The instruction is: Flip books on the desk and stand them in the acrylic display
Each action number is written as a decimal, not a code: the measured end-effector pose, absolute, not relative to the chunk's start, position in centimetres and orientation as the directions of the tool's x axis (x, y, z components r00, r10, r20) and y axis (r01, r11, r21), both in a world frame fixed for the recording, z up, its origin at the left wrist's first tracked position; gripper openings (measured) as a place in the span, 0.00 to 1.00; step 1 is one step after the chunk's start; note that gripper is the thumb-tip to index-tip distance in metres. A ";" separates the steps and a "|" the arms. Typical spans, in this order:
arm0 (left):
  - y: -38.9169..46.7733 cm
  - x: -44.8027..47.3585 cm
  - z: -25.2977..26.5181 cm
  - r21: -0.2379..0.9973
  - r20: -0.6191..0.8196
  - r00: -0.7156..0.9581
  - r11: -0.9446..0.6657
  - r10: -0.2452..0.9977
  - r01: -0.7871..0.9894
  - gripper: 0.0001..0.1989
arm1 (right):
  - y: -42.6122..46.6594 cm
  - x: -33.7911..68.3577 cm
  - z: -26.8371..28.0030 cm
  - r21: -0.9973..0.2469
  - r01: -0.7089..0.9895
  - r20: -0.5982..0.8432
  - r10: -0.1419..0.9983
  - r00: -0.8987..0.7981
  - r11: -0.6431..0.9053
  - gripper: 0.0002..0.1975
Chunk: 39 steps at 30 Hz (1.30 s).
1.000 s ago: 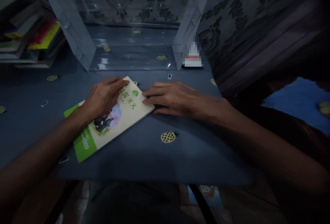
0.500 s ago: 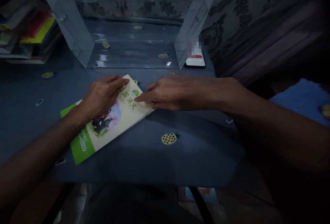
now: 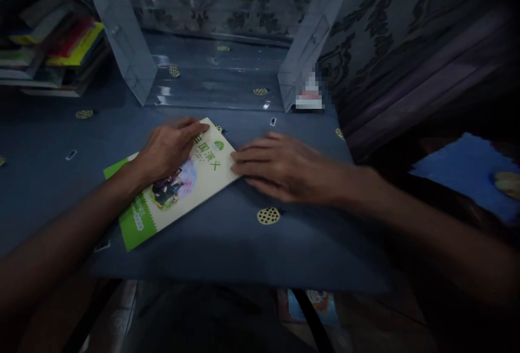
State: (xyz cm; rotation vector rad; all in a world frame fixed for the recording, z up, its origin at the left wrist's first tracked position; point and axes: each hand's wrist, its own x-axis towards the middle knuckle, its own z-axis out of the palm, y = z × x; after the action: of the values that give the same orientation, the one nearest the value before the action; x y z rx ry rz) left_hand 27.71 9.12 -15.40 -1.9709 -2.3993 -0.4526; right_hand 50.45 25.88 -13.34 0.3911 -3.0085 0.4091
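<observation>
A thin paperback book (image 3: 182, 190) lies slanted on the blue tablecloth, its cover cream with a green band, green Chinese characters and a round figure picture. My left hand (image 3: 170, 144) is closed over the book's upper long edge; the thumb presses on the cover near the top corner and the other fingers are mostly hidden. At the book's right end is my right hand (image 3: 280, 166), slightly blurred, its fingers stretched out and their tips at the edge of the cover. Whether those tips touch the paper I cannot tell.
Behind the book stands a clear plastic rack (image 3: 140, 79) with upright side walls. A pile of books (image 3: 60, 66) occupies the back left. Beside the rack's right wall is a partly blurred white item (image 3: 309, 103). The tablecloth (image 3: 244, 255) has printed pineapples and ends at the front edge.
My right hand has moved from over the book's corner to its right edge, and its pointing finger has come off the cover. The slightly raised cover corner now lies flatter. My left hand keeps its hold.
</observation>
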 end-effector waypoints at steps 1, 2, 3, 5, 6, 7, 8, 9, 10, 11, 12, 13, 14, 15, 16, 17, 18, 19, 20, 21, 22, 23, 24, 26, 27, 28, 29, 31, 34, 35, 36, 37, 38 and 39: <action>9.1 27.7 -15.4 0.220 0.190 -0.203 0.160 0.961 0.962 0.23 | 25.1 51.0 -13.8 -0.216 -0.291 0.156 -0.262 -0.952 0.932 0.15; 9.1 27.8 -15.4 0.215 0.196 -0.195 0.152 0.961 0.965 0.23 | 24.3 51.5 -14.4 -0.179 -0.235 0.217 -0.195 -0.957 0.955 0.16; 9.1 27.8 -15.3 0.202 0.200 -0.189 0.149 0.961 0.968 0.22 | 23.5 51.9 -15.0 -0.133 -0.199 0.263 -0.159 -0.951 0.971 0.17; 9.1 28.1 -15.1 0.152 0.203 -0.198 0.169 0.959 0.974 0.21 | 22.2 52.4 -15.8 -0.025 -0.130 0.305 -0.116 -0.945 0.991 0.18; 9.1 28.3 -14.9 0.118 0.201 -0.213 0.192 0.956 0.974 0.21 | 21.8 52.5 -16.1 0.028 -0.103 0.313 -0.106 -0.944 0.994 0.18; 9.1 28.5 -14.8 0.084 0.197 -0.234 0.222 0.952 0.971 0.21 | 21.5 52.5 -16.2 0.075 -0.075 0.317 -0.095 -0.944 0.994 0.18; 9.1 28.7 -14.6 0.054 0.189 -0.259 0.254 0.947 0.966 0.21 | 21.5 52.4 -16.1 0.115 -0.047 0.321 -0.082 -0.944 0.992 0.18; 9.1 28.9 -14.5 0.031 0.177 -0.284 0.283 0.942 0.959 0.21 | 21.6 52.2 -16.0 0.148 -0.025 0.326 -0.073 -0.943 0.989 0.18; 9.1 29.1 -14.3 0.016 0.162 -0.308 0.310 0.937 0.951 0.21 | 21.8 52.0 -15.9 0.174 -0.008 0.330 -0.066 -0.942 0.985 0.18; 9.2 29.2 -14.2 0.008 0.151 -0.333 0.336 0.931 0.942 0.21 | 22.3 51.8 -15.7 0.195 0.004 0.334 -0.062 -0.940 0.981 0.18; 9.2 29.3 -14.1 0.007 0.144 -0.358 0.361 0.922 0.932 0.20 | 22.8 51.6 -15.6 0.209 0.013 0.334 -0.059 -0.941 0.978 0.18; 9.3 29.4 -14.0 0.010 0.139 -0.383 0.386 0.913 0.923 0.20 | 23.5 51.3 -15.5 0.216 0.019 0.330 -0.055 -0.942 0.976 0.17; 9.4 29.5 -13.9 0.014 0.136 -0.405 0.407 0.904 0.913 0.19 | 24.3 50.9 -15.5 0.221 0.028 0.322 -0.046 -0.946 0.975 0.16; 9.4 29.6 -13.8 0.020 0.134 -0.425 0.427 0.895 0.904 0.19 | 25.2 50.4 -15.5 0.226 0.045 0.310 -0.028 -0.950 0.973 0.15; 9.5 29.7 -13.8 0.024 0.129 -0.440 0.440 0.889 0.898 0.18 | 26.1 49.9 -15.5 0.232 0.070 0.295 -0.002 -0.956 0.970 0.14; 9.6 29.8 -13.7 0.028 0.123 -0.450 0.450 0.884 0.892 0.18 | 27.0 49.3 -15.5 0.239 0.097 0.278 0.028 -0.960 0.966 0.14; 9.7 29.9 -13.7 0.030 0.118 -0.458 0.457 0.881 0.889 0.17 | 27.8 48.6 -15.5 0.244 0.122 0.261 0.056 -0.964 0.962 0.13; 9.7 30.0 -13.7 0.029 0.119 -0.461 0.461 0.879 0.887 0.16 | 28.6 47.9 -15.5 0.240 0.142 0.248 0.080 -0.965 0.960 0.12; 9.9 30.1 -13.7 0.027 0.123 -0.464 0.464 0.877 0.885 0.16 | 29.2 47.1 -15.4 0.228 0.159 0.242 0.102 -0.965 0.960 0.12; 10.0 30.2 -13.8 0.024 0.129 -0.465 0.467 0.876 0.884 0.15 | 29.7 46.4 -15.4 0.212 0.175 0.241 0.122 -0.963 0.962 0.12; 10.1 30.3 -13.8 0.019 0.137 -0.466 0.468 0.874 0.884 0.15 | 30.2 45.8 -15.2 0.195 0.188 0.238 0.140 -0.961 0.963 0.12; 10.2 30.3 -13.8 0.015 0.144 -0.465 0.468 0.874 0.884 0.15 | 30.4 45.2 -15.1 0.181 0.201 0.231 0.157 -0.960 0.963 0.12; 10.3 30.4 -13.8 0.011 0.148 -0.462 0.466 0.874 0.885 0.15 | 30.6 44.8 -15.0 0.171 0.214 0.217 0.175 -0.960 0.962 0.12; 10.3 30.5 -13.7 -0.003 0.147 -0.457 0.462 0.877 0.887 0.16 | 30.6 44.4 -14.9 0.150 0.231 0.174 0.204 -0.963 0.961 0.14; 10.3 30.5 -13.7 -0.010 0.143 -0.453 0.459 0.880 0.888 0.16 | 30.5 44.4 -14.9 0.133 0.242 0.158 0.220 -0.963 0.961 0.15; 10.3 30.5 -13.6 -0.015 0.137 -0.451 0.457 0.882 0.889 0.17 | 30.3 44.6 -15.0 0.112 0.253 0.152 0.235 -0.960 0.961 0.16; 10.3 30.4 -13.6 -0.017 0.137 -0.449 0.456 0.883 0.890 0.17 | 30.0 44.9 -15.2 0.089 0.265 0.158 0.249 -0.956 0.960 0.17; 10.2 30.3 -13.8 -0.001 0.148 -0.443 0.448 0.884 0.894 0.18 | 29.4 46.1 -15.7 0.051 0.264 0.190 0.250 -0.949 0.963 0.19; 10.1 30.0 -14.2 0.041 0.174 -0.423 0.423 0.889 0.905 0.19 | 28.1 48.9 -16.2 -0.001 0.134 0.218 0.131 -0.967 0.991 0.20; 10.1 29.9 -14.3 0.060 0.182 -0.418 0.414 0.890 0.908 0.19 | 27.5 50.1 -16.2 -0.028 0.057 0.218 0.062 -0.974 0.998 0.20; 10.1 29.9 -14.3 0.080 0.189 -0.416 0.408 0.890 0.910 0.19 | 26.9 51.3 -16.2 -0.059 -0.026 0.221 -0.013 -0.975 0.998 0.20; 10.1 29.9 -14.3 0.099 0.194 -0.418 0.406 0.888 0.909 0.19 | 26.3 52.5 -16.0 -0.090 -0.105 0.225 -0.083 -0.971 0.990 0.20; 10.1 30.0 -14.3 0.115 0.195 -0.423 0.408 0.885 0.906 0.19 | 25.6 53.6 -15.8 -0.118 -0.174 0.228 -0.144 -0.963 0.978 0.20; 10.0 30.0 -14.2 0.126 0.194 -0.431 0.413 0.881 0.902 0.19 | 24.9 54.6 -15.6 -0.138 -0.233 0.231 -0.198 -0.953 0.962 0.21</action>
State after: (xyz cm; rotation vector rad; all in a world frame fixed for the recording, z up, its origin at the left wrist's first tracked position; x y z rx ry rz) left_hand 30.03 10.04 -14.25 -1.6190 -2.5582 -0.3220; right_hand 54.57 24.93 -15.56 0.3223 -2.8971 0.2423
